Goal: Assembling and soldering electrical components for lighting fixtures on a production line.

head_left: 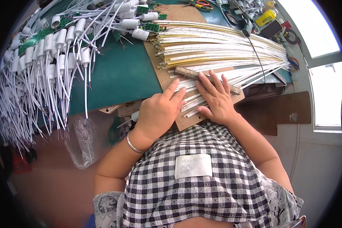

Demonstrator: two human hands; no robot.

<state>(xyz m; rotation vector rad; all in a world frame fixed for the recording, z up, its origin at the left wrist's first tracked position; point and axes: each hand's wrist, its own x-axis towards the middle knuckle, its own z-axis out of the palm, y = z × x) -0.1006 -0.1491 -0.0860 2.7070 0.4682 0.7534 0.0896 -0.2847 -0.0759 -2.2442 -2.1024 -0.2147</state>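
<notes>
My left hand (pixel 159 110) rests on the near ends of a row of long white strips (pixel 216 49) that lie side by side on a brown board (pixel 159 72). Its fingers are bent, with the index finger stretched out over the strips. My right hand (pixel 216 97) lies flat on the same strips with its fingers spread, touching a narrow brown wooden bar (pixel 190 73) that lies across them. A white capped part (pixel 135 116) shows just left of my left hand; whether that hand holds it is hidden.
A green mat (pixel 117 76) covers the bench. Many white cables with cylindrical white caps (pixel 64 41) hang over its left edge. Small green circuit boards (pixel 152 27) lie at the back. Tools and a yellow item (pixel 265 17) sit at the far right. A clear plastic bag (pixel 81 140) hangs below.
</notes>
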